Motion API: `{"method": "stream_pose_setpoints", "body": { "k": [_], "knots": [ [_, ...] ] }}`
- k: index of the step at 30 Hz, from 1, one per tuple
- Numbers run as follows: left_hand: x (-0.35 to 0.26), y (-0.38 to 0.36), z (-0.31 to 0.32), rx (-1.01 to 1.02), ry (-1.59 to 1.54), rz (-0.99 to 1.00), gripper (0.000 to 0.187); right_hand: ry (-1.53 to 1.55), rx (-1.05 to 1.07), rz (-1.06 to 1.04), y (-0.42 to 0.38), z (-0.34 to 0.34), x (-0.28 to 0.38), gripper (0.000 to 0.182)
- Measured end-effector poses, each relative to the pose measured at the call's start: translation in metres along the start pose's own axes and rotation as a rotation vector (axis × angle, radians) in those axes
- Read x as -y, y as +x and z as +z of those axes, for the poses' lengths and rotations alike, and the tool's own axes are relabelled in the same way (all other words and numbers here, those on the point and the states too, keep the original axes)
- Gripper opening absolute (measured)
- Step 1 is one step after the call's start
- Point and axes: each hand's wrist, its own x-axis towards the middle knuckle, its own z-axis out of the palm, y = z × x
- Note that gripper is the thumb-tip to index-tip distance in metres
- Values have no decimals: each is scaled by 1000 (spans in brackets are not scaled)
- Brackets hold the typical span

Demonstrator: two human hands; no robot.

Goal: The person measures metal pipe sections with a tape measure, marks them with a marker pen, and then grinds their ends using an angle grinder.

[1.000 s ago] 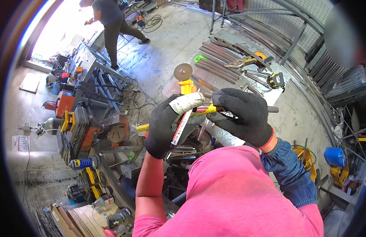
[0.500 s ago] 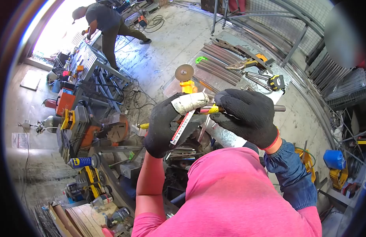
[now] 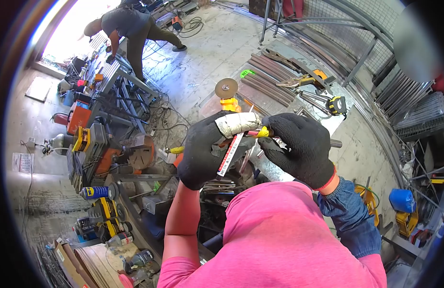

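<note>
My left hand (image 3: 200,151), in a black glove with white wrapping round a finger, is closed on a dark piece with a red-and-white printed label (image 3: 229,156). What kind of thing it is, I cannot make out. My right hand (image 3: 301,149), also gloved, is closed with its fingertips at a small yellow-and-pink piece (image 3: 261,132) between the hands. A grey metal rod (image 3: 336,143) sticks out past the right glove; its middle is hidden. To the left of my left glove shows a yellow end (image 3: 175,150). Just beyond the hands stands a yellow grinder (image 3: 228,104) with a cutting disc (image 3: 226,88).
A metal sheet lies under several metal bars (image 3: 270,86), pliers (image 3: 298,81) and a tape measure (image 3: 336,105). Cluttered benches stand at left, with a blue spray can (image 3: 96,193). A co-worker (image 3: 130,36) bends over a far bench. A blue container (image 3: 402,200) stands at right.
The yellow-and-pink piece shows slightly further right, and the rod sticks out less past my right glove. The co-worker has bent lower. My view has shifted slightly.
</note>
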Motion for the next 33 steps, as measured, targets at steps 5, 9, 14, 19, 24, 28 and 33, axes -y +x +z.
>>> {"method": "stream_pose_setpoints", "body": {
  "k": [5,9,14,19,24,28,33],
  "knots": [
    [1,-1,2,28,31,-6,37,-30,29,-16,-3,0,-5,40],
    [5,-3,8,-6,19,-7,35,-3,-22,-39,-6,5,-11,40],
    [6,-1,10,-10,-14,4,35,-2,-64,-49,-8,6,-13,37],
    [-5,9,0,-40,128,94,41,219,10,234,-10,9,-16,30],
    [-9,7,-19,-56,540,52,48,713,4,734,-9,-4,-25,22],
    [-12,10,-13,-86,601,87,45,932,61,770,-13,-6,-35,32],
    [-17,14,-10,-217,550,139,32,1106,98,781,-15,-1,-36,44]
  ]
}}
